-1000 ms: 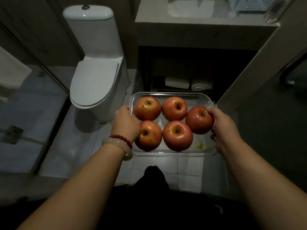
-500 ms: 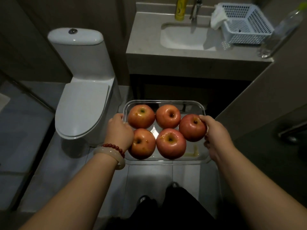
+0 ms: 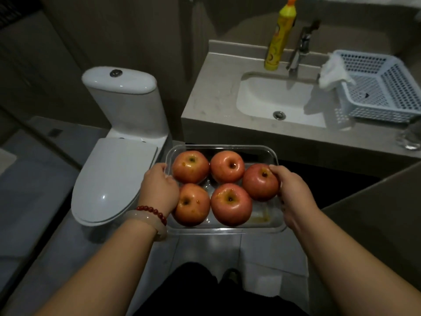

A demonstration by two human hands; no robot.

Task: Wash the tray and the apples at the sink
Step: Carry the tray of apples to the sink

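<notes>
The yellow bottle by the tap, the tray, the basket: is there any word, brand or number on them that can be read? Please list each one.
No text can be read in this view.
yellow bottle: it carries a printed label, too blurred to read.
tray: clear, no writing seen.
basket: no writing seen.

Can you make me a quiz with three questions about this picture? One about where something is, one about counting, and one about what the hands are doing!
1. Where is the yellow bottle?
A. beside the tap
B. on the toilet
C. in the basket

2. How many apples are in the tray?
A. three
B. five
C. seven

3. What are the hands doing?
A. hanging free
B. turning the tap
C. holding the tray

Answers: 1 A, it stands left of the tap. 2 B, two rows, five in all. 3 C, the left hand and right hand grip its two ends.
</notes>
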